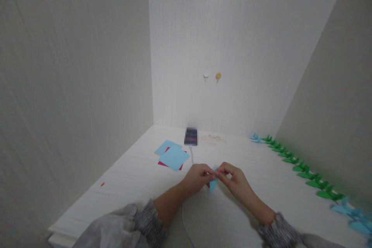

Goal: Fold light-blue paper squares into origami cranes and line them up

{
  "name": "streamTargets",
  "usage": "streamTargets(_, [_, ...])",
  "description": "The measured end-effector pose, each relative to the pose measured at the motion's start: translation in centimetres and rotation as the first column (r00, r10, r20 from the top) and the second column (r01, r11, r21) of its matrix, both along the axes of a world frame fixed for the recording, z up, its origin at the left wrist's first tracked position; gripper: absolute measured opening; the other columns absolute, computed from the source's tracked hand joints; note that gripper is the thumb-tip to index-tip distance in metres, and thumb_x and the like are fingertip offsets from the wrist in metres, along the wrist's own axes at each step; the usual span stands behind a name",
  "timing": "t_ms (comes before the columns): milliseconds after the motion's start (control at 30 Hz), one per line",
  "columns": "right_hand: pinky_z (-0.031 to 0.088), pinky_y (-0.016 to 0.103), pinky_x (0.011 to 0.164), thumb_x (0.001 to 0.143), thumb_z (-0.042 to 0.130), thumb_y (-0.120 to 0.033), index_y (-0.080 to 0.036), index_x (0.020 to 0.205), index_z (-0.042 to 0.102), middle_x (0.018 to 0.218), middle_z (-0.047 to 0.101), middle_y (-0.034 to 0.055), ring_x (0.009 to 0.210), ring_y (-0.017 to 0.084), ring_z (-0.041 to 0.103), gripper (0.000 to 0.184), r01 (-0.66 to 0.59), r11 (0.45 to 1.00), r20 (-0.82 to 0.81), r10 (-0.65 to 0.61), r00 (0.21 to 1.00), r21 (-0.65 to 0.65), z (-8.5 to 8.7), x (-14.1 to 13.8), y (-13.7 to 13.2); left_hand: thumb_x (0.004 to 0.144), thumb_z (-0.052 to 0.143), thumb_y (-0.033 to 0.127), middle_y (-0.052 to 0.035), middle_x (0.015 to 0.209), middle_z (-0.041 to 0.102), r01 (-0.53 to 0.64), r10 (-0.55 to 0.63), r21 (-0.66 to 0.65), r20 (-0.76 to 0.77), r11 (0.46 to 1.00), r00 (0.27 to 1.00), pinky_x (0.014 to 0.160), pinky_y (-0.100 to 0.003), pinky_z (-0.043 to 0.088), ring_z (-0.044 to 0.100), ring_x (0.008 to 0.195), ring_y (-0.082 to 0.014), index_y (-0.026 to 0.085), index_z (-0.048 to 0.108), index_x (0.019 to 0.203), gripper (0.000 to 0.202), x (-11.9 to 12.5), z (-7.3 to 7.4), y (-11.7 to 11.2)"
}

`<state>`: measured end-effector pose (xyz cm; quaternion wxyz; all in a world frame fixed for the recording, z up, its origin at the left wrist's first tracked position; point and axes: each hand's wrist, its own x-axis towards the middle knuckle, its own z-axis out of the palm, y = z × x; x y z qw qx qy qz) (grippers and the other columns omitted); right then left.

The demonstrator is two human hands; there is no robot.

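Observation:
Between my two hands is a small folded piece of light blue paper (213, 186), its pointed lower end hanging below the fingers. My left hand (199, 177) pinches it from the left side; a ring shows on one finger. From the right, my right hand (232, 174) pinches its upper edge with thumb and forefinger. The fingertips of both hands nearly meet and cover the paper's upper part. Left of the hands lies a stack of square papers, with a light blue sheet (174, 158) on top and red sheets (163, 164) showing beneath.
A row of folded green paper figures (302, 168) runs along the right wall, with blue folded figures (353, 214) at its near end and more at its far end. A phone-like dark device (191, 136) with a white cable (186, 223) lies at the back. An orange scrap (102, 184) lies left.

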<state>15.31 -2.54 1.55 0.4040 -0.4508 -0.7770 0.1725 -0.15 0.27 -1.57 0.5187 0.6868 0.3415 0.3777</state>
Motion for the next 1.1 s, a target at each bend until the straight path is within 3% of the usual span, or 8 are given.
streamTargets(167, [0.037, 0.024, 0.056, 0.076, 0.046, -0.029, -0.017, 0.063, 0.055, 0.062, 0.052, 0.0013, 0.06, 0.013, 0.048, 0.021, -0.045, 0.997, 0.048, 0.041, 0.998, 0.07, -0.14, 0.09, 0.11, 0.061, 0.057, 0.039, 0.001, 0.054, 0.054, -0.014, 0.015, -0.02, 0.017, 1.0, 1.0, 0.049, -0.02, 0.04, 0.05, 0.049, -0.0091, 0.012, 0.06, 0.074, 0.03, 0.06, -0.46, 0.17])
streamTargets(333, [0.036, 0.026, 0.059, 0.075, 0.047, -0.03, -0.018, 0.06, 0.054, 0.059, 0.051, 0.0005, 0.058, 0.013, 0.047, 0.021, -0.012, 0.991, 0.111, -0.003, 0.994, 0.132, -0.19, 0.1, 0.0, 0.059, 0.059, 0.038, 0.0009, 0.053, 0.055, -0.018, 0.018, -0.018, 0.011, 1.0, 1.0, 0.05, -0.02, 0.04, 0.05, 0.049, -0.0092, 0.013, 0.061, 0.072, 0.029, 0.23, -0.14, -0.04])
streamTargets(567, [0.038, 0.023, 0.058, 0.079, 0.04, -0.031, -0.017, 0.077, 0.056, 0.07, 0.055, 0.0026, 0.066, 0.014, 0.05, 0.021, 0.054, 0.996, -0.064, -0.05, 0.997, 0.071, 0.39, 0.63, 0.36, 0.055, 0.063, 0.035, -0.0021, 0.059, 0.059, -0.04, 0.071, -0.169, 0.182, 0.985, 0.981, 0.056, -0.024, 0.043, 0.053, 0.052, -0.0099, 0.01, 0.06, 0.072, 0.03, 0.38, -0.23, 0.47])
streamTargets(833, [0.038, 0.022, 0.055, 0.074, 0.049, -0.029, -0.017, 0.065, 0.055, 0.064, 0.051, 0.0005, 0.06, 0.012, 0.047, 0.016, -0.048, 0.997, -0.043, 0.051, 0.998, 0.065, -0.45, 0.44, 0.64, 0.05, 0.067, 0.031, 0.0002, 0.055, 0.056, -0.048, 0.109, -0.232, 0.259, 0.971, 0.96, 0.056, -0.023, 0.043, 0.052, 0.05, -0.0088, 0.01, 0.056, 0.068, 0.029, 0.47, 0.17, 0.26])
streamTargets(1100, [0.036, 0.023, 0.056, 0.073, 0.05, -0.023, -0.017, 0.057, 0.051, 0.06, 0.049, -0.0006, 0.059, 0.011, 0.046, 0.017, -0.027, 0.995, -0.068, 0.033, 0.997, 0.099, -0.37, 0.4, 0.49, 0.049, 0.067, 0.031, 0.0006, 0.055, 0.056, -0.022, 0.084, -0.235, 0.256, 0.972, 0.963, 0.055, -0.023, 0.041, 0.051, 0.05, -0.0088, 0.011, 0.056, 0.067, 0.029, 0.44, 0.37, 0.19])
